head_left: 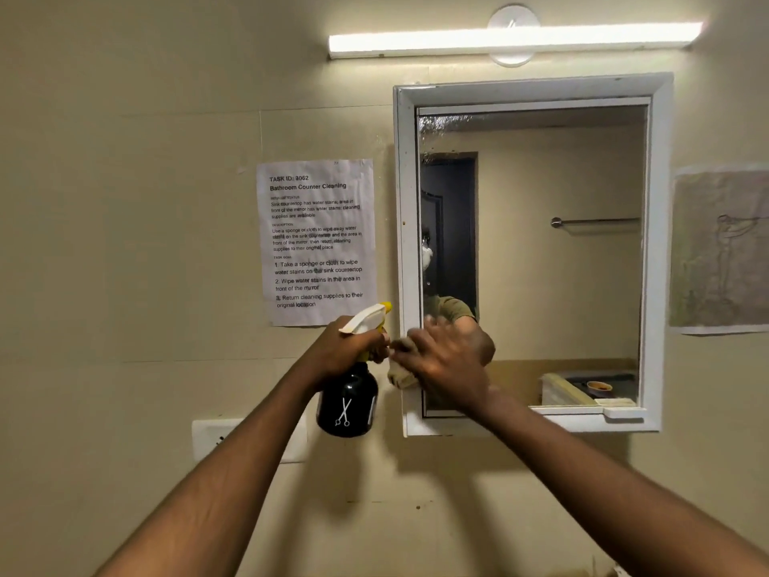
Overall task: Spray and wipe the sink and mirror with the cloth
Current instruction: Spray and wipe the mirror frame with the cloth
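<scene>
My right hand (447, 360) presses the cloth (400, 370) flat against the mirror (557, 251) at its lower left corner, fingers spread over it, blurred. Just left of those fingers, my left hand (349, 347) grips the bottle (347, 403) by its neck, nozzle aimed toward the glass. I judge this the mirror-wiping step; next I need strokes up and rightward, since droplets cling near the top. The frame (405, 251) hems my fingers left and below; glass lies open above and right. The sink is out of view.
</scene>
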`<act>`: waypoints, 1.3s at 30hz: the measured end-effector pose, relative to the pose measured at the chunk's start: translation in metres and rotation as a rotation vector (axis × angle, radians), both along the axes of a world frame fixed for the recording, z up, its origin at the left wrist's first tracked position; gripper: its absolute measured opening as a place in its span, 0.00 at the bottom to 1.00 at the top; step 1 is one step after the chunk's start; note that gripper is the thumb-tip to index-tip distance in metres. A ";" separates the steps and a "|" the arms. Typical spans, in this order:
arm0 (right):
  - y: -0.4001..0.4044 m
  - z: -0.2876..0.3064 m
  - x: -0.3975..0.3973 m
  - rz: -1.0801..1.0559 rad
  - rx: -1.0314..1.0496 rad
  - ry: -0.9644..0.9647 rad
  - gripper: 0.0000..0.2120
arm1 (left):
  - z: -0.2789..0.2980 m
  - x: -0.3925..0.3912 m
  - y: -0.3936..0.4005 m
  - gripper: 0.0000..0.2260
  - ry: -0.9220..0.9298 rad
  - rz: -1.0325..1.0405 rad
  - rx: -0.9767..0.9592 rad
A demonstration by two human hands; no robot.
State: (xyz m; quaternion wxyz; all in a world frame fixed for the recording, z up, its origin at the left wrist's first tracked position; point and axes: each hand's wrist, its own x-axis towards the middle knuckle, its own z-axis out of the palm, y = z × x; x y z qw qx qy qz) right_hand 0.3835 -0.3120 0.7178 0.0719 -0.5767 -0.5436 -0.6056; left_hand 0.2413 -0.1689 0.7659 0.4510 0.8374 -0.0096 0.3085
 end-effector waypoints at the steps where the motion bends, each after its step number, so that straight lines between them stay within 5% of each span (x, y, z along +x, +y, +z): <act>1: -0.002 -0.012 0.001 -0.006 -0.037 -0.023 0.13 | 0.002 0.000 -0.003 0.08 0.009 0.025 0.018; 9: -0.008 -0.008 0.004 -0.002 -0.090 -0.002 0.12 | 0.006 0.012 -0.008 0.11 -0.007 0.167 0.081; 17: -0.001 0.102 -0.013 -0.071 0.080 0.180 0.20 | 0.026 0.001 -0.011 0.07 -0.074 0.227 -0.087; 24: -0.008 0.028 0.004 -0.033 -0.125 0.009 0.13 | 0.038 0.002 -0.017 0.07 -0.070 0.204 -0.043; 32: -0.003 0.132 -0.013 -0.124 0.016 0.163 0.22 | 0.088 0.003 -0.029 0.09 -0.069 0.248 0.023; 39: 0.000 0.088 -0.010 -0.067 0.017 0.174 0.20 | 0.103 -0.006 -0.028 0.07 0.015 0.220 0.054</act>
